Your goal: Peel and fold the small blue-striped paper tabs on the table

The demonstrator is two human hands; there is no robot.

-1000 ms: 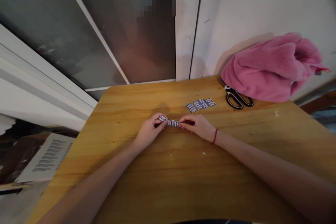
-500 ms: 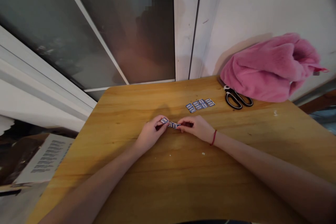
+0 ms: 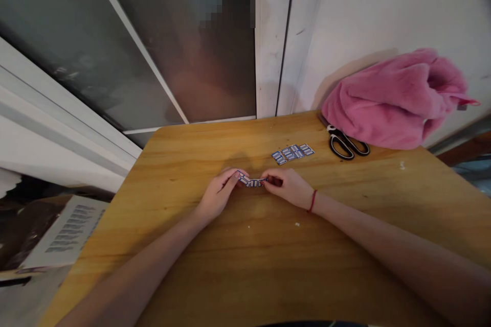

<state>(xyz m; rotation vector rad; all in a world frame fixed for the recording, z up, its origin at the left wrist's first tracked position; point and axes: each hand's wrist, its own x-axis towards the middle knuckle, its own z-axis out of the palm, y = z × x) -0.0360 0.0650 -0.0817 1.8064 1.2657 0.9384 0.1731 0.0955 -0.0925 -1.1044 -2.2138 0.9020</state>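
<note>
Between my hands is a small blue-and-white printed paper strip (image 3: 253, 183), bent along its length and held just above the table. My left hand (image 3: 218, 191) pinches its left end between thumb and fingers. At the right end, the fingertips of my right hand (image 3: 289, 186) are closed on it; a red cord bracelet circles that wrist. Beyond my right hand lie several flat pieces (image 3: 293, 153) with the same blue-and-white pattern, close together on the wooden table (image 3: 238, 265). The print is too small to read.
Scissors (image 3: 347, 145) with black-and-white handles lie at the back right, their blades hidden under a pink plush cloth (image 3: 391, 99). Tiny white scraps (image 3: 297, 224) dot the table. A glass-panelled door (image 3: 184, 41) stands behind it, and a cardboard box (image 3: 57, 230) sits low on the left.
My left thumb has shifted up and left along the strip, uncovering more of it. The strip now shows a clearer bend. My right hand has barely moved.
</note>
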